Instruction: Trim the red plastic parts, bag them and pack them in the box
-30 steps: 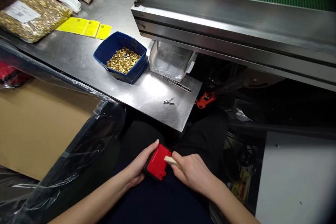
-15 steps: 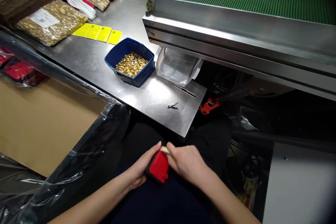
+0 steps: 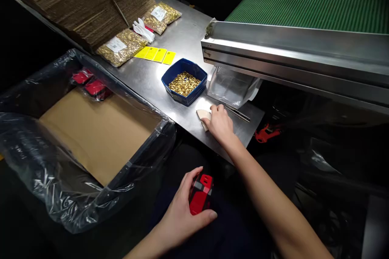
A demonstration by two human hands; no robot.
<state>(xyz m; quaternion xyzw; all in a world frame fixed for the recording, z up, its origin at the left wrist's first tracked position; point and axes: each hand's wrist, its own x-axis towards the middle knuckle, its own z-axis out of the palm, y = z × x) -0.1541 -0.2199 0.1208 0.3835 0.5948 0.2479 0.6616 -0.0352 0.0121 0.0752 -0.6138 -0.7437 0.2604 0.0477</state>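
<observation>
Cradling a glossy red-and-black device (image 3: pixel 199 203), the left hand (image 3: pixel 182 215) had fingers wrapped round it, six o'clock from a flat, pale wedge (image 3: pixel 202 114) on the steel worktop (image 3: pixel 136 76). The right hand (image 3: pixel 221 123) had its thumb over the wedge; whether it gripped, I couldn't tell. Placing it seemed the step, calling next for clean release. At eleven o'clock, a blue bin (image 3: pixel 184 66) held shiny gold bits (image 3: pixel 184 83).

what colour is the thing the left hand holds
The object in the left hand is red, black and grey; it shows best in the head view.
</observation>
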